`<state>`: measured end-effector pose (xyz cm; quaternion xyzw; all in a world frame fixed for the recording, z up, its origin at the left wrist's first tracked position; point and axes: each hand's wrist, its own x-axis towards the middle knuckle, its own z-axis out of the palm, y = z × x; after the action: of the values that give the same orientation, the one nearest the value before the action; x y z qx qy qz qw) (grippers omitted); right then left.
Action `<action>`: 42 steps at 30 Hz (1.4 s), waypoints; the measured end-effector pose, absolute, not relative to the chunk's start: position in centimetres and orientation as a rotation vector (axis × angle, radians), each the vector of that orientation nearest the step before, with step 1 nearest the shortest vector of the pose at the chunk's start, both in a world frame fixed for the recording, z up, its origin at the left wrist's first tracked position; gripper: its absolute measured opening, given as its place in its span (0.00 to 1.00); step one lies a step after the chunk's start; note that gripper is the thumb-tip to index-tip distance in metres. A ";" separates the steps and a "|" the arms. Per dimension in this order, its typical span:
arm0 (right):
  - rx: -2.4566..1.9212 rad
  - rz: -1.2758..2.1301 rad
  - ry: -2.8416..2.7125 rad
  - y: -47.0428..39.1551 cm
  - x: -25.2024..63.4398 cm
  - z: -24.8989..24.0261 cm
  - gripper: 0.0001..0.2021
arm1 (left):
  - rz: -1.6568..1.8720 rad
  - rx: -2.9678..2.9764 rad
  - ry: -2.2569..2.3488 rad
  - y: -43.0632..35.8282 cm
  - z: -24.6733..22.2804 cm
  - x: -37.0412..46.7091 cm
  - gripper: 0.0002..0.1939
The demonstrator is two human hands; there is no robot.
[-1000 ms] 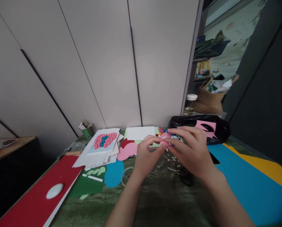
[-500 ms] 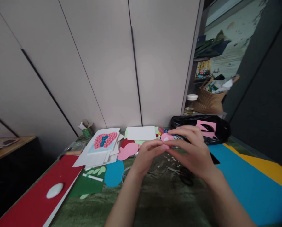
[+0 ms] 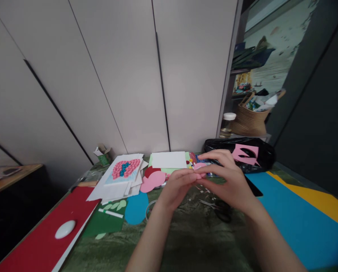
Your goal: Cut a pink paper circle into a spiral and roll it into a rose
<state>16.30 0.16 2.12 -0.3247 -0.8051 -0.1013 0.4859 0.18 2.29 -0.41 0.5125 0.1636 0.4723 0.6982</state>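
Observation:
Above the table, a small pink paper piece (image 3: pixel 199 166) is pinched between both my hands, its lower part covered by fingers. My left hand (image 3: pixel 175 189) grips its near left edge between thumb and fingers. From the right, my right hand (image 3: pixel 229 179) holds the same piece with its fingertips, the upper fingers arched over it. Black-handled scissors (image 3: pixel 222 211) lie beneath my right hand, with small paper scraps (image 3: pixel 207 192) around them. Left of my left hand are a pink paper cutout (image 3: pixel 152 181) with rounded lobes and a blue paper cutout (image 3: pixel 136 209).
A picture of pink and blue beads (image 3: pixel 126 169) lies on white sheets. Green paper (image 3: pixel 101 224) bears a white marker (image 3: pixel 110 213). Red board (image 3: pixel 41 230) with a white mouse-like object (image 3: pixel 65 229) is left; blue sheet (image 3: pixel 293 215) and black bag (image 3: pixel 222 145) are right.
The pink piece has tipped flatter and dropped slightly in my hands. My right-hand fingers have shifted a little left; the things on the table look unmoved.

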 end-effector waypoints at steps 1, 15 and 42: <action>-0.811 -0.256 -1.960 0.2 16.3 2.0 0.06 | 1.078 1.174 0.402 2.3 -0.4 0.2 0.06; -0.811 -0.450 -1.926 0.3 16.2 1.7 0.05 | 1.125 1.348 0.563 2.3 -0.2 -0.3 0.06; -0.791 -0.657 -1.880 0.6 16.2 1.4 0.11 | 1.191 1.393 0.535 2.1 -0.1 -0.1 0.06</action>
<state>16.23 0.56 1.41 -0.3240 -0.7703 -0.2690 0.4788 -0.08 2.14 -0.13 0.5953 0.2288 0.5090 0.5781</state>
